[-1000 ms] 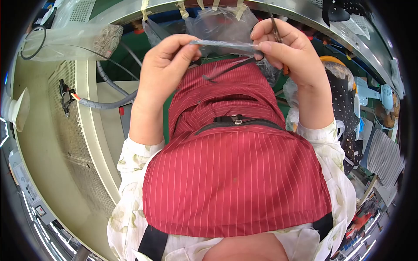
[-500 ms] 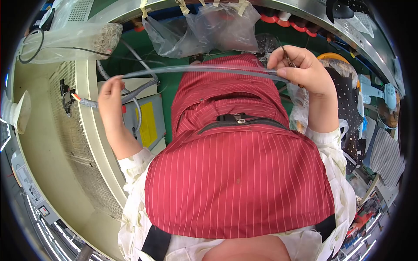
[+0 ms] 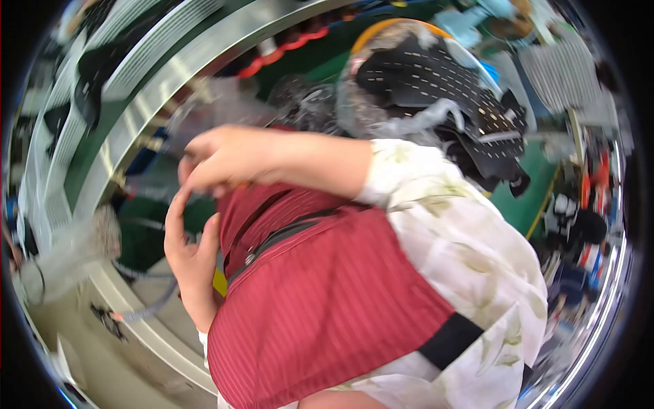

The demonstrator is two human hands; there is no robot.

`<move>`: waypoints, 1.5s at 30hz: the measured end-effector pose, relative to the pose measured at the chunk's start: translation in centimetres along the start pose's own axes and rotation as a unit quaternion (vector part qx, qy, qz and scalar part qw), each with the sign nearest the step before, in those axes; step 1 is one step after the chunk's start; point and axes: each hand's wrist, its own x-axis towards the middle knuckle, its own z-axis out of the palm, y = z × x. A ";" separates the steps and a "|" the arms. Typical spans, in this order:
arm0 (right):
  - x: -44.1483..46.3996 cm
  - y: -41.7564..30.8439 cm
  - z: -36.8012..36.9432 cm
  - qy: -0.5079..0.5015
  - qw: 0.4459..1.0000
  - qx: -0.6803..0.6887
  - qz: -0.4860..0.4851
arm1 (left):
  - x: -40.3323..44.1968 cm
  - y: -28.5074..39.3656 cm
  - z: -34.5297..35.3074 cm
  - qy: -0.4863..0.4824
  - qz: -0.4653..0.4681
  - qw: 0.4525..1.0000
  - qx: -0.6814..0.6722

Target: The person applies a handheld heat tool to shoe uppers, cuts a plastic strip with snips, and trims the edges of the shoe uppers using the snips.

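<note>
My right hand (image 3: 225,160) reaches across to the left in front of me. Its fingers are curled, and a small dark part of a slim metal tool (image 3: 193,161), like thread snips, shows among them, blurred. Just below it, my left hand (image 3: 191,255) is raised with thumb and fingers apart; a fingertip meets the right hand's fingers. I cannot make out the clear plastic strip now. A red pinstriped apron (image 3: 320,300) covers my front and lap beneath both hands.
To the right stands a bin with an orange rim (image 3: 402,24), holding black dotted fabric (image 3: 436,85). Clear plastic bags (image 3: 218,109) hang from the metal table edge (image 3: 153,88). Another clear bag (image 3: 65,262) and a cream machine trough (image 3: 102,354) are at the left.
My view has turned to the right. Both hands, earlier wide apart with a clear plastic strip stretched between them, have come together; the strip is no longer visible.
</note>
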 end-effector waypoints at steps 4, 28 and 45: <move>-0.2 0.3 0.4 -0.020 0.999 0.026 -0.041 | 0.9 -0.9 1.5 0.011 -0.017 0.989 -0.145; -0.6 6.1 -18.1 0.286 0.686 -0.668 -0.036 | -9.6 -1.5 -22.1 0.384 0.054 0.763 -0.518; -1.5 4.3 -30.8 0.324 0.512 -0.791 0.084 | -27.9 -3.5 -40.2 0.613 0.006 0.719 -0.327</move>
